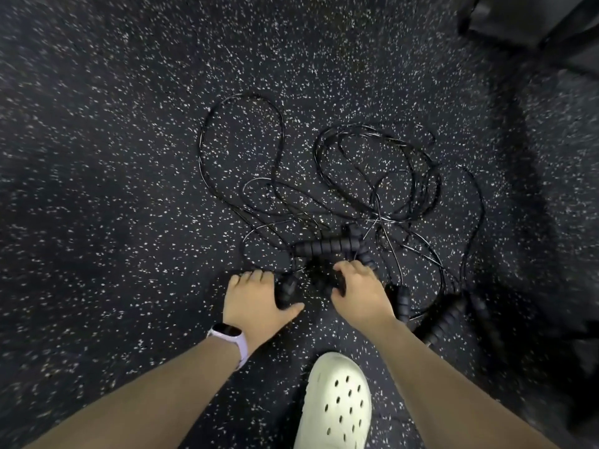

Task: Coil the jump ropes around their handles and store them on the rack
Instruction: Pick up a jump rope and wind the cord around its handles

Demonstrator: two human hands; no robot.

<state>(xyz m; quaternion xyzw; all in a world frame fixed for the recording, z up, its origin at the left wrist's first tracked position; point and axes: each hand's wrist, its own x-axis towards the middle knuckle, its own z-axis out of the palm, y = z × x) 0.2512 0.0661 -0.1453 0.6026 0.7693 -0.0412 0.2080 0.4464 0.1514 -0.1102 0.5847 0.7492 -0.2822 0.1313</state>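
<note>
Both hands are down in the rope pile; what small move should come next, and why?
Probably lift the handle under the left hand clear of the tangled ropes: cords cross repeatedly on the floor, so one rope needs separating before coiling.

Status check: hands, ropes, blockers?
Left hand closing on a foam handle; right hand down on the pile, grip unclear. Jump ropes uncoiled, tangled on the floor. No rack in view; white clog close by.
</note>
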